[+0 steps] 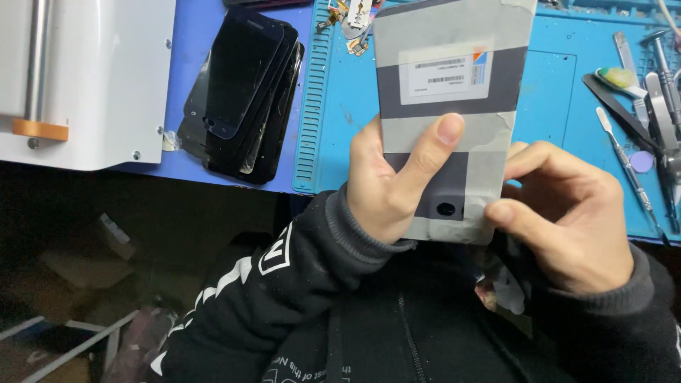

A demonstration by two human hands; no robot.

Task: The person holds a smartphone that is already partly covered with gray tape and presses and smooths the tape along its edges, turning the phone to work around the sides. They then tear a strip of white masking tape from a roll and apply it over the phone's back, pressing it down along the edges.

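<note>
I hold a flat grey phone panel (pixel 454 42) upright over the bench edge, its back towards me. Dark bands cross it, a white label sits in the upper band, and a small round hole shows near the bottom. My left hand (pixel 390 184) grips its lower left side, thumb pressed across the back. My right hand (pixel 567 213) pinches the lower right corner between thumb and fingers. Both sleeves are black with grey cuffs.
A stack of several black phone screens (pixel 241 92) lies on the blue bench at left. A white machine (pixel 85 78) stands at the far left. Metal tweezers and prying tools (pixel 645 113) lie on the blue work mat (pixel 546 85) at right. Small parts (pixel 347 21) sit at the back.
</note>
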